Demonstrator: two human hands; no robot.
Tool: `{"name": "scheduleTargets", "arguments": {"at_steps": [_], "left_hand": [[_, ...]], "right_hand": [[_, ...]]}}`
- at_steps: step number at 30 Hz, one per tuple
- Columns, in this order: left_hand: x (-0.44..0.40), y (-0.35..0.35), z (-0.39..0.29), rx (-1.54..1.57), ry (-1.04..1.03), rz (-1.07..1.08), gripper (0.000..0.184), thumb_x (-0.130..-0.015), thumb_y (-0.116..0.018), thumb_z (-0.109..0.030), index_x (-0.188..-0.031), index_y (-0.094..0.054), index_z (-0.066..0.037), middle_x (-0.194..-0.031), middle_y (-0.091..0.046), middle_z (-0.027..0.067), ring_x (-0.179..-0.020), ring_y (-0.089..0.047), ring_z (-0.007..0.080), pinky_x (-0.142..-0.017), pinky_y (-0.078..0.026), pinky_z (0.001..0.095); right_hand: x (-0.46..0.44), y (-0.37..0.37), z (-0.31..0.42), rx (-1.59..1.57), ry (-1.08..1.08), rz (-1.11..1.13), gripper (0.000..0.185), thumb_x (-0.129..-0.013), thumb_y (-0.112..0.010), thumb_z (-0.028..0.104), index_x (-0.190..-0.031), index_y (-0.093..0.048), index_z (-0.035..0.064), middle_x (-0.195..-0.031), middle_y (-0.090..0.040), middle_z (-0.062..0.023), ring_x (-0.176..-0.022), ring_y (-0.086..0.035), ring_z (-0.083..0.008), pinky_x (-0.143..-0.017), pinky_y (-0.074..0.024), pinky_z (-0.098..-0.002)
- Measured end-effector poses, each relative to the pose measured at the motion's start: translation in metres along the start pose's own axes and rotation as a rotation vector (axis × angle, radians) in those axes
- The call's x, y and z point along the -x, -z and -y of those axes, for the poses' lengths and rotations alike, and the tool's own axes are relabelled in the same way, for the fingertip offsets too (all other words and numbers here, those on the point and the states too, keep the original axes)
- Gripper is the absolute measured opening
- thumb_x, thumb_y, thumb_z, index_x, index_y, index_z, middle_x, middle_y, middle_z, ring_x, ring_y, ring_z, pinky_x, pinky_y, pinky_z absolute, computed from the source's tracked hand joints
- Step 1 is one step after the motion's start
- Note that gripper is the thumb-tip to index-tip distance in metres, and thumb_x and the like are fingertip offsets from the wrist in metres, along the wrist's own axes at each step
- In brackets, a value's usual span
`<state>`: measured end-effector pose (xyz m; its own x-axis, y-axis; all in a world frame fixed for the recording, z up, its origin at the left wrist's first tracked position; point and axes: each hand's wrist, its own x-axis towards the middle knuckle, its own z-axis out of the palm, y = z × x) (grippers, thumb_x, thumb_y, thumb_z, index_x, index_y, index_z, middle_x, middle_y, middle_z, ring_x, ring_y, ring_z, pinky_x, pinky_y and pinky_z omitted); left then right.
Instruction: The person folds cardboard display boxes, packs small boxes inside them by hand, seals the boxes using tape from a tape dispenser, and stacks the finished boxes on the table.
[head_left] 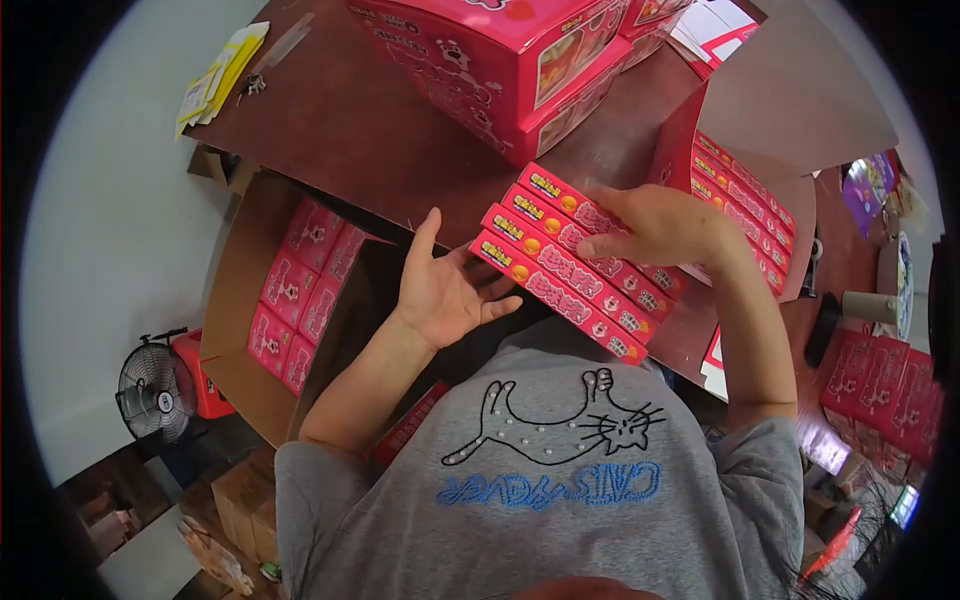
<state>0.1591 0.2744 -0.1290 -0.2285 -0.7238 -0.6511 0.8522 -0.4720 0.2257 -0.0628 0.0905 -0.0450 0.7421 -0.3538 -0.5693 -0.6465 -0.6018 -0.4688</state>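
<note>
Several slim pink boxes (560, 265) with yellow and white lettering lie side by side in a slanted row, at the table edge in front of my chest. My right hand (660, 225) is over their upper right part, its thumb and fingers gripping the row. To the left of the row is my left hand (440, 295), palm up, thumb raised and fingers apart. Its fingertips come close to the row's left end; whether they touch it I cannot tell. On the right, an open pink carton (675, 140) contains more slim pink boxes (745, 205).
Large pink cartons (480, 75) with windows stand on the brown table (330, 110). At left, an open cardboard box (235, 300) holds pink boxes (305, 285). A fan (160, 385) is beyond it. Yellow packets (225, 75) and keys (253, 86) lie at the far left corner.
</note>
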Motion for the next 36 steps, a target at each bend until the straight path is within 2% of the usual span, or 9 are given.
{"name": "scheduleTargets", "arguments": {"at_steps": [4, 9, 14, 16, 19, 22, 26, 29, 36], "left_hand": [[-0.006, -0.001, 0.016, 0.173, -0.119, -0.071, 0.083, -0.090, -0.060, -0.072, -0.137, -0.046, -0.004, -0.126, -0.056, 0.0175, -0.115, -0.061, 0.0347, -0.098, -0.053, 0.0603], [-0.006, -0.007, 0.028, 0.022, -0.251, -0.076, 0.080, -0.096, -0.060, -0.062, -0.144, -0.038, -0.002, -0.131, -0.052, 0.0168, -0.120, -0.059, 0.0320, -0.105, -0.049, 0.0565], [-0.003, -0.010, 0.045, -0.853, -1.119, 0.106, 0.075, -0.105, -0.056, -0.040, -0.159, -0.021, -0.002, -0.151, -0.041, 0.0161, -0.130, -0.051, 0.0240, -0.111, -0.040, 0.0401], [-0.009, -0.027, 0.033, -0.870, -1.178, 0.239, 0.075, -0.104, -0.060, -0.030, -0.158, -0.019, 0.002, -0.153, -0.037, 0.0175, -0.137, -0.045, 0.0254, -0.113, -0.036, 0.0395], [-0.055, -0.093, 0.007, -0.870, -1.359, 0.446, 0.080, -0.098, -0.069, -0.021, -0.158, -0.020, 0.003, -0.153, -0.037, 0.0185, -0.141, -0.042, 0.0302, -0.118, -0.034, 0.0425], [-0.112, -0.208, -0.016, -1.067, -1.682, 0.543, 0.089, -0.091, -0.077, -0.022, -0.155, -0.021, 0.004, -0.151, -0.042, 0.0239, -0.140, -0.045, 0.0350, -0.118, -0.037, 0.0455], [-0.229, -0.303, -0.037, -1.258, -1.344, 0.254, 0.073, -0.092, -0.077, -0.028, -0.146, -0.042, 0.007, -0.139, -0.058, 0.0272, -0.128, -0.059, 0.0307, -0.106, -0.049, 0.0398], [-0.254, -0.319, -0.043, -1.262, -1.158, 0.448, 0.048, -0.094, -0.076, -0.029, -0.126, -0.065, 0.005, -0.114, -0.073, 0.0169, -0.107, -0.069, 0.0210, -0.093, -0.054, 0.0359], [-0.159, -0.314, -0.040, -0.861, -1.366, 0.661, 0.032, -0.100, -0.072, -0.030, -0.116, -0.072, -0.001, -0.100, -0.075, 0.0005, -0.091, -0.065, 0.0039, -0.079, -0.052, 0.0223]], "right_hand": [[0.025, -0.049, 0.021, 0.352, 0.092, -0.678, 0.129, -0.070, -0.073, 0.079, -0.157, -0.029, -0.0047, -0.148, -0.049, -0.0332, -0.133, -0.055, -0.0438, -0.098, -0.0519, -0.0496], [0.017, -0.062, 0.034, 0.308, -0.078, -0.600, 0.118, -0.073, -0.085, 0.055, -0.162, -0.025, 0.0053, -0.150, -0.044, -0.0283, -0.133, -0.049, -0.0471, -0.106, -0.0471, -0.0525], [0.090, -0.044, 0.012, -0.360, 0.378, -0.850, 0.120, -0.065, -0.087, 0.024, -0.163, -0.021, 0.0028, -0.158, -0.036, -0.0220, -0.144, -0.042, -0.0334, -0.119, -0.0346, -0.0467], [0.130, -0.036, 0.004, -0.723, 0.474, -0.970, 0.105, -0.065, -0.084, 0.010, -0.156, -0.034, -0.0012, -0.146, -0.052, -0.0204, -0.130, -0.057, -0.0294, -0.104, -0.0497, -0.0422], [0.219, -0.028, -0.083, 0.091, 0.423, -1.207, 0.076, -0.069, -0.080, -0.004, -0.140, -0.051, -0.0024, -0.107, -0.074, -0.0140, -0.087, -0.075, -0.0258, -0.076, -0.0611, -0.0362], [0.236, -0.012, -0.063, -0.222, 0.111, -1.642, 0.071, -0.073, -0.078, -0.006, -0.138, -0.051, -0.0011, -0.112, -0.072, -0.0152, -0.092, -0.073, -0.0230, -0.078, -0.0604, -0.0369], [0.243, -0.025, -0.073, -0.201, 0.006, -1.669, 0.062, -0.062, -0.090, -0.002, -0.119, -0.065, 0.0020, -0.104, -0.075, -0.0076, -0.094, -0.071, -0.0173, -0.085, -0.0599, -0.0344], [0.248, -0.041, -0.106, -0.001, 0.157, -1.667, 0.058, -0.071, -0.089, 0.002, -0.123, -0.063, 0.0034, -0.115, -0.073, -0.0071, -0.099, -0.071, -0.0161, -0.089, -0.0569, -0.0333], [0.213, -0.067, -0.169, -0.154, 0.396, -1.740, 0.144, -0.060, -0.102, 0.026, -0.162, -0.002, 0.0139, -0.159, -0.027, -0.0216, -0.144, -0.042, -0.0379, -0.116, -0.0454, -0.0544]]}}
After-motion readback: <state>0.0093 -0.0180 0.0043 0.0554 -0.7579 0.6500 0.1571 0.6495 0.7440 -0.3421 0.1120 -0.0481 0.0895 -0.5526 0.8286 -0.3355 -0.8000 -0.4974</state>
